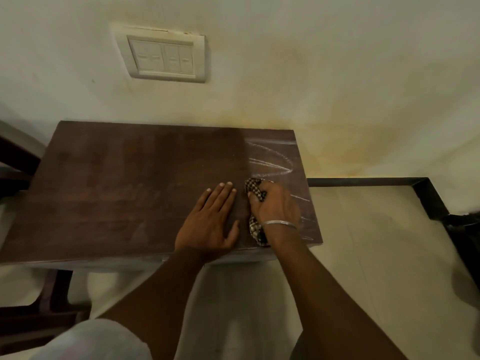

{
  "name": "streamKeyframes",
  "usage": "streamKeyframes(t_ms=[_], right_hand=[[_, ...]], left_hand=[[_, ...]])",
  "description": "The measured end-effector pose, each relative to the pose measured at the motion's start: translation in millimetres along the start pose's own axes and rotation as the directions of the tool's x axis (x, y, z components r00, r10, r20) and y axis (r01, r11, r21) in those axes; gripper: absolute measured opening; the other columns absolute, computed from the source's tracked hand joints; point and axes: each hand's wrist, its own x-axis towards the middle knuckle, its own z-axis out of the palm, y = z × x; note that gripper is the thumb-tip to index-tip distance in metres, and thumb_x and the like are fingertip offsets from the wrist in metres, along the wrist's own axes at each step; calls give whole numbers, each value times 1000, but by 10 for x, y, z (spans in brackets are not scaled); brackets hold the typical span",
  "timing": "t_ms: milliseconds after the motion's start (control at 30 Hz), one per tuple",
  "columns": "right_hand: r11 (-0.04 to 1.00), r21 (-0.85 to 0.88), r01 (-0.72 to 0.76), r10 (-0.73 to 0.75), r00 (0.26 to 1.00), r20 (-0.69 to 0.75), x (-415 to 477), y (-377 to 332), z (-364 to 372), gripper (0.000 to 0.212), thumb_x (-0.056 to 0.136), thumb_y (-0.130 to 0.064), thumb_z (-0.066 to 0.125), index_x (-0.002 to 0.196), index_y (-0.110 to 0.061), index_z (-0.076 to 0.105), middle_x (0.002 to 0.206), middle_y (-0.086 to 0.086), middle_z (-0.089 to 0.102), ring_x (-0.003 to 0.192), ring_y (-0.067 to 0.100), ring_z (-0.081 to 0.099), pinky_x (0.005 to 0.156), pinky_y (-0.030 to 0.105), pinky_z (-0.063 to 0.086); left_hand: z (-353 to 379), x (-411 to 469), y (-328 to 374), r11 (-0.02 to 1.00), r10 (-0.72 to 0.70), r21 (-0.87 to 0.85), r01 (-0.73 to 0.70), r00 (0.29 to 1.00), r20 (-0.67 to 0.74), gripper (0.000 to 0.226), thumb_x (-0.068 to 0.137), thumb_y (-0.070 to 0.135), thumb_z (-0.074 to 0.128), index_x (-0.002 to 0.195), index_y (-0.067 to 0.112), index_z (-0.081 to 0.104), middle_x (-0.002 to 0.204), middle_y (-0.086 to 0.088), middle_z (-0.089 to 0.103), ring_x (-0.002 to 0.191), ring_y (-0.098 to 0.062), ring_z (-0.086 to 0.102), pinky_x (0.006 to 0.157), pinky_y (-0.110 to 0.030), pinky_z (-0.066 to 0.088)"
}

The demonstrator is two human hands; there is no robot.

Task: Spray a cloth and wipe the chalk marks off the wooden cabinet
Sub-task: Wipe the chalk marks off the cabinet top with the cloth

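Observation:
The dark wooden cabinet top fills the middle of the view. White chalk marks loop across its far right corner, with fainter streaks near the right edge. My right hand grips a bunched black-and-white checked cloth and holds it down on the wood just below the chalk loops; part of the cloth shows under my wrist. My left hand lies flat on the cabinet top beside it, fingers straight and together. No spray bottle is in view.
A white switch plate sits on the stained wall behind the cabinet. Dark furniture stands at the left edge. A black skirting strip runs along the floor to the right. Pale floor tiles lie below.

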Motion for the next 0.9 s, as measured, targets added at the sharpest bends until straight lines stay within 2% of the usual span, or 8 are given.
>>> streamKeyframes(t_ms=[67, 200, 400, 533, 667, 900], right_hand=[[999, -50, 3, 0, 999, 44, 6, 12, 101, 33, 90, -45, 59, 118, -29, 63, 116, 1, 62, 106, 22, 59, 86, 32, 47], [998, -46, 30, -31, 999, -16, -202, 137, 79, 32, 89, -47, 58, 117, -30, 62, 115, -1, 62, 107, 19, 57, 90, 33, 46], [998, -4, 59, -59, 998, -12, 339, -108, 90, 26, 90, -43, 58, 109, -26, 66, 105, 1, 68, 94, 22, 64, 77, 30, 51], [997, -10, 80, -80, 997, -16, 292, -86, 85, 25, 91, -41, 58, 108, -26, 66, 107, 1, 66, 97, 21, 62, 77, 29, 48], [996, -35, 87, -88, 995, -36, 36, 58, 100, 31, 90, -43, 57, 117, -28, 64, 116, 1, 62, 104, 21, 59, 84, 32, 47], [997, 2, 79, -79, 997, -23, 576, -211, 108, 32, 91, -41, 59, 115, -22, 65, 116, 3, 65, 108, 25, 60, 84, 32, 46]], left_hand=[[37, -7, -74, 999, -38, -21, 39, 999, 38, 74, 95, 49, 36, 156, 8, 32, 166, -9, 24, 155, -19, 17, 126, -42, 17], [10, 42, -42, 1000, -19, -7, 20, 999, 33, 71, 98, 48, 32, 157, 9, 30, 167, -9, 22, 155, -19, 15, 126, -42, 15], [15, 67, -44, 1000, -27, -5, 27, 999, 36, 71, 98, 47, 32, 157, 8, 31, 166, -9, 22, 155, -19, 15, 126, -42, 15], [-1, 62, -37, 1000, -31, 2, 31, 999, 44, 70, 98, 46, 33, 157, 8, 31, 166, -9, 22, 155, -20, 16, 126, -42, 15], [-5, 62, -24, 999, -43, -7, 44, 998, 46, 70, 98, 46, 33, 157, 8, 30, 167, -9, 22, 155, -19, 15, 126, -41, 14], [-17, 66, -32, 999, -46, -9, 47, 997, 53, 70, 98, 46, 35, 157, 8, 31, 167, -8, 22, 155, -19, 14, 127, -41, 13]])
